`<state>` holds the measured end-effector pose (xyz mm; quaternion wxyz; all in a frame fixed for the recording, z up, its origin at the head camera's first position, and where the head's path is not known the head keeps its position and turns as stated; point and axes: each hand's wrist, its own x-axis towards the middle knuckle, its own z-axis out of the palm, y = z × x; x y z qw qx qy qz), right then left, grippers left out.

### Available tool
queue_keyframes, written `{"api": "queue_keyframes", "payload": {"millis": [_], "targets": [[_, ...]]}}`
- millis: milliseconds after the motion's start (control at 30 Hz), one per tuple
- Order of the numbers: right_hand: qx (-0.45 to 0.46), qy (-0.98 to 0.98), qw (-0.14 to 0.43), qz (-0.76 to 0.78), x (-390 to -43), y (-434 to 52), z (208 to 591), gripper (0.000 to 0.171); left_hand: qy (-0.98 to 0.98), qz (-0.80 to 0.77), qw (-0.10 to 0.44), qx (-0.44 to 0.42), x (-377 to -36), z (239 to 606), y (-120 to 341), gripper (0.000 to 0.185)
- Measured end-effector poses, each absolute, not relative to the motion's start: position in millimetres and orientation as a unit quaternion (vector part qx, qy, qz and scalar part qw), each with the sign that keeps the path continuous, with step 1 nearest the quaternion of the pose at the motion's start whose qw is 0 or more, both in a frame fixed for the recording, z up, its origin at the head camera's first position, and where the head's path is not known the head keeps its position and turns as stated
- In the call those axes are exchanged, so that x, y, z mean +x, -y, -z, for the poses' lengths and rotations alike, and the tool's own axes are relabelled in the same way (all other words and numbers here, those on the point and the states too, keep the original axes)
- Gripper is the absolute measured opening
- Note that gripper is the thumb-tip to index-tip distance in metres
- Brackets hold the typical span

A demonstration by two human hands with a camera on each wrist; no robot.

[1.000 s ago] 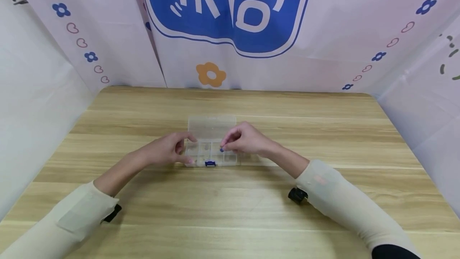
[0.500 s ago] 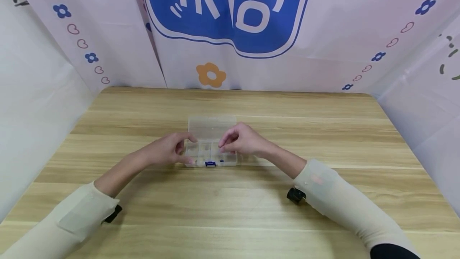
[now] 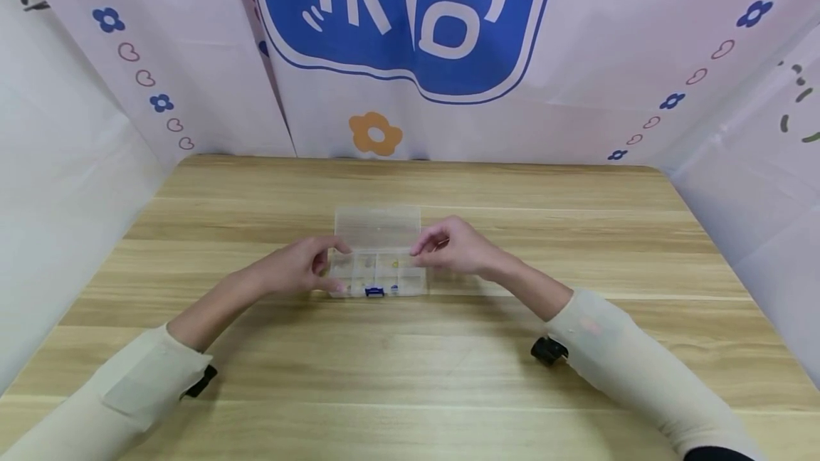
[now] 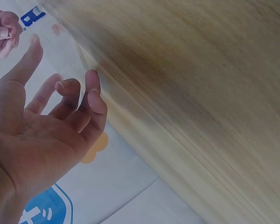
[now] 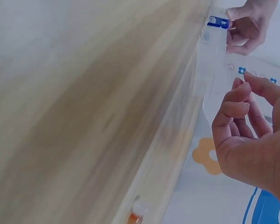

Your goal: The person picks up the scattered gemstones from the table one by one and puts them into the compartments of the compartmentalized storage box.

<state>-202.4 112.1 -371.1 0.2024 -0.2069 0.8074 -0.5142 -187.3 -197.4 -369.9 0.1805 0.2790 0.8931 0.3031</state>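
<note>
A printed white backdrop [image 3: 576,105] stands behind my wood-grain table [image 3: 410,375], and near the table's middle lies the clear compartment box [image 3: 413,286], its lid [image 3: 371,230] swung back towards the backdrop. The box looks like thin, stiff plastic to me: light, smooth enough to skid, perhaps brittle at the hinge, so best steadied by its short ends with little squeeze. My left hand [image 3: 307,264] holds the left end, thumb at the front edge and index finger at the back; my right hand [image 3: 458,251] is at the right end, fingertips bunched, and I cannot tell whether anything is pinched in them. The blue latch [image 3: 374,292] sits mid-way along the front edge. Smaller again are a yellow piece [image 3: 395,264] in a rear compartment and a blue piece [image 3: 394,288] in a front one, likely hard, featherlight and apt to slip, so a fingertip pinch should suit them. My left fingers hide some of the left compartments, the clear walls blur into the wood, and an orange scrap [image 5: 134,218], cut off at the bottom of the right wrist view, shows too little to name
</note>
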Motion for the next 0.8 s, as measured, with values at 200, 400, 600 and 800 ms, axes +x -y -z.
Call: {"api": "queue_keyframes", "payload": {"millis": [200, 400, 600, 800], "targets": [[-0.188, -0.816, 0.199, 0.509, -203, -128, 374, 0.014, -0.895, -0.299, 0.181, 0.275, -187, 371, 198, 0.057], [-0.182, -0.818, 0.199, 0.507, -205, -145, 378, 0.017, -0.895, -0.300, 0.182, 0.275, -188, 371, 199, 0.056], [-0.176, -0.824, 0.215, 0.494, -206, -157, 383, 0.016, -0.894, -0.300, 0.180, 0.278, -188, 371, 198, 0.056], [-0.169, -0.829, 0.218, 0.487, -206, -167, 383, 0.016, -0.894, -0.300, 0.180, 0.280, -188, 370, 198, 0.057]]}}
